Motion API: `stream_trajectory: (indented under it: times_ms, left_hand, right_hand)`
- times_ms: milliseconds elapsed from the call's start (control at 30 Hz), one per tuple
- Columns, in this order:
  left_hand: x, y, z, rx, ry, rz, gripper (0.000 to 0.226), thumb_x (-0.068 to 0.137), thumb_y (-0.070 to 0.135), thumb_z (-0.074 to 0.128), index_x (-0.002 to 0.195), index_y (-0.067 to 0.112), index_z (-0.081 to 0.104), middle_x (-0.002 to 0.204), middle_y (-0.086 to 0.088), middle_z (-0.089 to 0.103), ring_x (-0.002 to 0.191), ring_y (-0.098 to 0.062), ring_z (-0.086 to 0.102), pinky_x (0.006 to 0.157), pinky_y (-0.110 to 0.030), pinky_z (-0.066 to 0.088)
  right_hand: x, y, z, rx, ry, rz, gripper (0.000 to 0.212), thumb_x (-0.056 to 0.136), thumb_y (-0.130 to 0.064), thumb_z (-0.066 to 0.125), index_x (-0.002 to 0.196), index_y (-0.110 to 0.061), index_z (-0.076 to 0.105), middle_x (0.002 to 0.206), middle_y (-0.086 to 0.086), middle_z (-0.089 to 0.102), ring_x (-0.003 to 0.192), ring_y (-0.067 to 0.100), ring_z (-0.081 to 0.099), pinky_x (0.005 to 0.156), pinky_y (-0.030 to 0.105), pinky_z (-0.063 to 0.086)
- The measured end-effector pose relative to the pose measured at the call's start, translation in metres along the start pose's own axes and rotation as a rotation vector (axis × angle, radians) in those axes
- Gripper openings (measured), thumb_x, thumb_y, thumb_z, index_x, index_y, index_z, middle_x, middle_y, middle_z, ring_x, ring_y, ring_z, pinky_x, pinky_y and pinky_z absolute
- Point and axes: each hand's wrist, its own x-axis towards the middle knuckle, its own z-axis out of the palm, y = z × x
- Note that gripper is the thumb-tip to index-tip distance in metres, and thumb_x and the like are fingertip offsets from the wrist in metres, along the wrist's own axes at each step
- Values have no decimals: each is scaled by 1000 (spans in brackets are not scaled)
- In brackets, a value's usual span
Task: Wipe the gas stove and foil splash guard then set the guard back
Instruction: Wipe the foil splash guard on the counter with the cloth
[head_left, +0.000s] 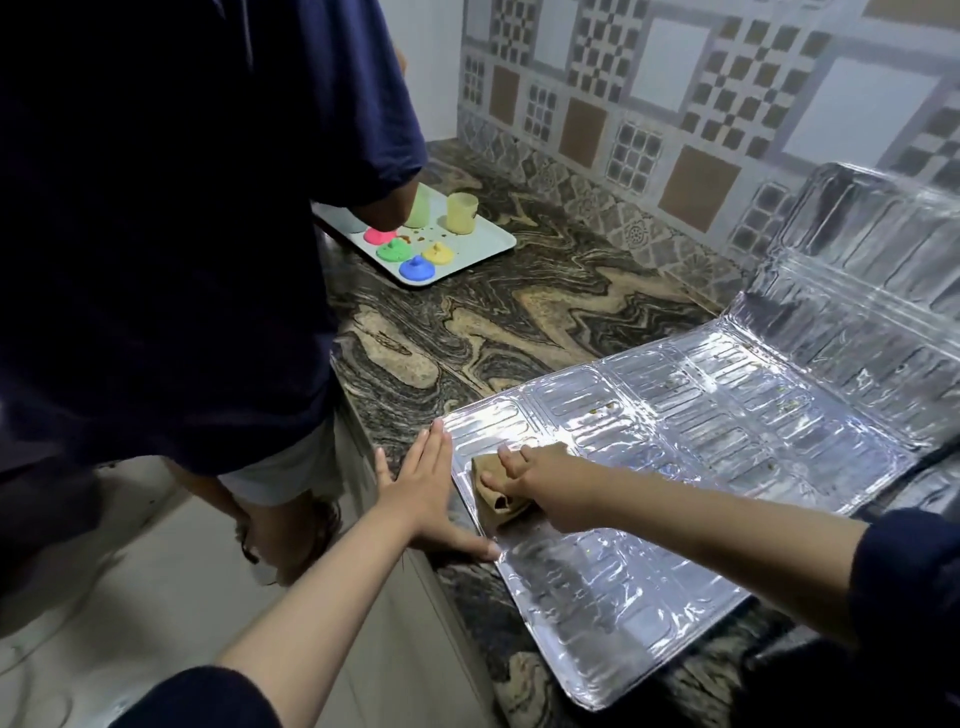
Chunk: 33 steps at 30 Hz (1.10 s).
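The foil splash guard (701, 441) lies spread over the marbled counter, its far panels bent up against the tiled wall. A few brown specks show on its middle. My right hand (535, 480) grips a brown cloth (493, 499) and presses it on the guard's near-left part. My left hand (426, 493) lies flat with straight fingers on the counter edge, its fingertips and thumb touching the guard's left rim. The gas stove is not in view.
Another person in a dark shirt (171, 234) stands close on the left, at the counter. A pale tray (483, 244) with two cups and several coloured blobs sits at the back. Bare counter (519, 322) lies between tray and guard. Floor is at lower left.
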Motion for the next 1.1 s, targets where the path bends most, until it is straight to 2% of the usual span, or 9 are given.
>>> stream_trajectory:
  times_ms: [267,467,633,767,867,933,1000,1100]
  left_hand:
    - [-1,3,-6,30,-61,-41,155,43,92,57,142,16,-35,145,6,-46,138,-15,-36,105,-59,-24]
    - [-5,5,-8,45,-64,-40,157,41,95,54,142,15,-35,145,5,-47,138,-16,-36,105,-61,-24]
    - [-4,4,-8,45,-70,-36,157,39,96,52,142,14,-34,145,4,-46,138,-16,-36,108,-63,-19]
    - [-4,4,-7,43,-72,-33,159,37,97,50,142,14,-35,145,4,-46,138,-17,-36,108,-63,-20]
    - [-3,4,-6,42,-73,-32,159,36,98,50,142,15,-35,145,5,-46,139,-16,-35,107,-62,-21]
    - [-2,3,-6,42,-76,-34,159,36,98,50,142,16,-35,145,6,-46,138,-16,-36,107,-62,-22]
    - [-1,2,-6,45,-75,-37,159,35,98,49,142,16,-35,145,6,-47,138,-16,-36,107,-61,-22]
    - [-1,4,-6,42,-74,-38,159,35,98,50,142,17,-35,145,7,-46,138,-16,-36,107,-61,-22]
  right_hand:
    - [-43,-12,9,-5,-145,-59,85,82,5,48,151,-24,8,158,20,6,140,33,28,108,42,31]
    - [-71,-22,17,-26,-260,-113,86,77,6,49,151,-22,13,157,23,10,134,39,35,102,50,40]
    - [-93,-30,18,18,-382,-118,85,79,4,46,150,-27,13,158,18,4,140,41,28,110,49,33]
    - [-105,-36,16,14,-462,-140,81,83,0,50,150,-27,15,158,20,7,136,42,33,106,47,38]
    - [-113,-39,10,71,-522,-164,75,84,-2,51,149,-28,23,155,22,19,129,42,41,102,42,41]
    - [-118,-39,6,121,-569,-171,70,84,-2,54,145,-28,34,147,19,35,117,40,50,90,37,42]
    - [-123,-39,3,169,-601,-168,61,83,-1,55,139,-25,46,133,17,50,109,38,53,79,32,38]
    - [-121,-35,2,300,-567,-139,47,78,2,57,121,-15,63,110,18,65,99,34,59,72,28,36]
